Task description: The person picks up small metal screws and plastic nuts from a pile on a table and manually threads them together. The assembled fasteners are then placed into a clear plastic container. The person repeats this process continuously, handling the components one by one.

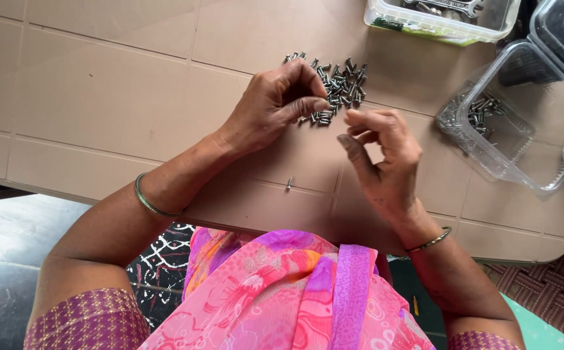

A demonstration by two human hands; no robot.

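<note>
Surface: beige panelled bench (100, 97), dark floor at near left.
Screws: loose pile of small metal screws (340, 87) on the bench, far centre.
Left hand (275, 104): fingers curled, tips pinched at the pile's near-left edge; exact hold cannot be told.
Right hand (382, 155): half-curled, just right of it, nothing visibly held.
Stray: single screw (289, 184) near both wrists.
Right side: clear plastic container (522, 123) holding a few screws.

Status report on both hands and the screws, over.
Left hand pinching at the screw pile. Right hand curled just beside it, contents unclear. One stray screw lies apart, nothing blocking.
</note>
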